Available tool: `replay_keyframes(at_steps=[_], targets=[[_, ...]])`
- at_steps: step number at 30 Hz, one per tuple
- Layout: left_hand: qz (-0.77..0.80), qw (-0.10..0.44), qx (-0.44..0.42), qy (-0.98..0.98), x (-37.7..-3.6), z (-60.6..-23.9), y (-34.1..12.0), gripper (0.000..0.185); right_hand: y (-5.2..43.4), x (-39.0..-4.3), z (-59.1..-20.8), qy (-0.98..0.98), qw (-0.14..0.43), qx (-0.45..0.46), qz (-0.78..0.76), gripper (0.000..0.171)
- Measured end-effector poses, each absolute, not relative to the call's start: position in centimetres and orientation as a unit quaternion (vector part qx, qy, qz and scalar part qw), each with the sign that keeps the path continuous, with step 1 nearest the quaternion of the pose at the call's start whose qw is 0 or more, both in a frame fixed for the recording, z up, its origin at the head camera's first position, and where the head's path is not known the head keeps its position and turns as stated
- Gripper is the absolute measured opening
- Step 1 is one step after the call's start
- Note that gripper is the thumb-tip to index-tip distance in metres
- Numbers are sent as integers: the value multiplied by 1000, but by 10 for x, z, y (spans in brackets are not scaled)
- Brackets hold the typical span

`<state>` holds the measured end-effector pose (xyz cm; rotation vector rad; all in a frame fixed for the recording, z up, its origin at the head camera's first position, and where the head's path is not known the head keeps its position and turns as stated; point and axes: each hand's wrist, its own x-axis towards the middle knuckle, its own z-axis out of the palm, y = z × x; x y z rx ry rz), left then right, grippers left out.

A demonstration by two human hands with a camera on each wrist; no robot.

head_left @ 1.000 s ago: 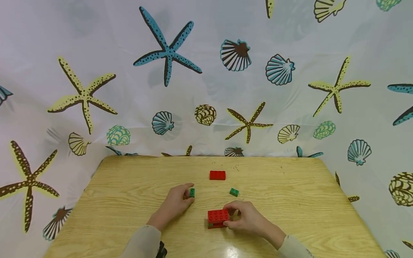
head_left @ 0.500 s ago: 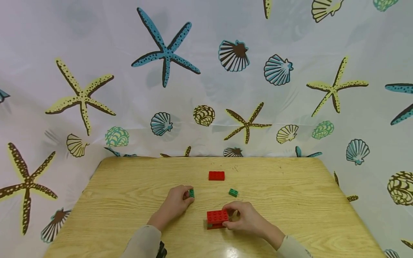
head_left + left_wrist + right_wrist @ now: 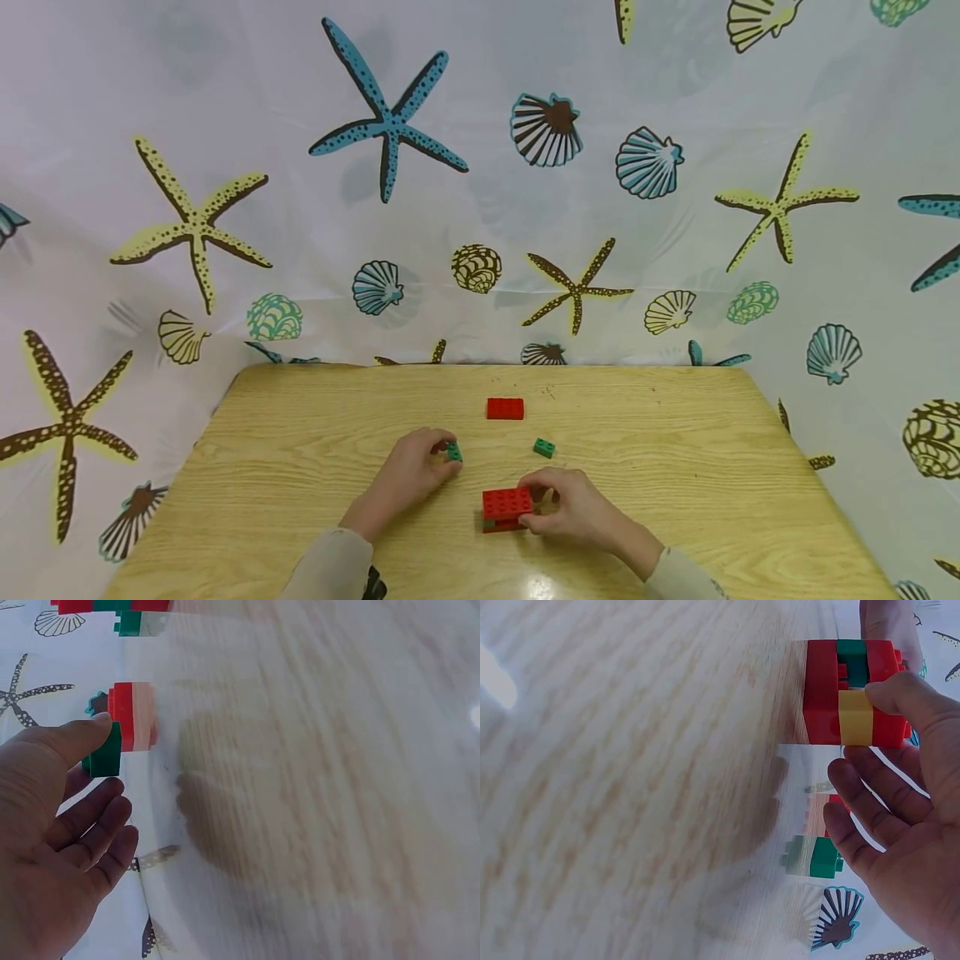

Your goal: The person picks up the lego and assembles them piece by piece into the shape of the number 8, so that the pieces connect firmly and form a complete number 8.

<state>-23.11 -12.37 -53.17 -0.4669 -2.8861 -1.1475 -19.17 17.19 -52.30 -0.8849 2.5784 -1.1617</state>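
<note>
My left hand (image 3: 441, 458) pinches a small green brick (image 3: 454, 452) just above the wooden table (image 3: 675, 500); in the left wrist view my thumb lies on that green brick (image 3: 105, 754). My right hand (image 3: 551, 500) grips a stacked block (image 3: 507, 508), red on top. In the right wrist view the stacked block (image 3: 853, 691) shows red, green and yellow layers, with my thumb on its yellow part. The two hands are a short way apart.
A loose red brick (image 3: 505, 408) lies further back on the table, and a second small green brick (image 3: 544, 447) sits between it and my right hand. A seashell-print curtain (image 3: 480, 208) surrounds the table on all far sides.
My left hand has shifted the small green brick slightly to the right, toward the stacked block. The right hand and the stacked block have stayed put.
</note>
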Motion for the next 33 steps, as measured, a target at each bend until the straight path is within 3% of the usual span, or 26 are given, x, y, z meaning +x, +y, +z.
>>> replay_keyframes(at_steps=[33], targets=[[-435,-15,-204,-877,-196,-502,-119,33,169,-195,-521,867,95,-291,-392,32]])
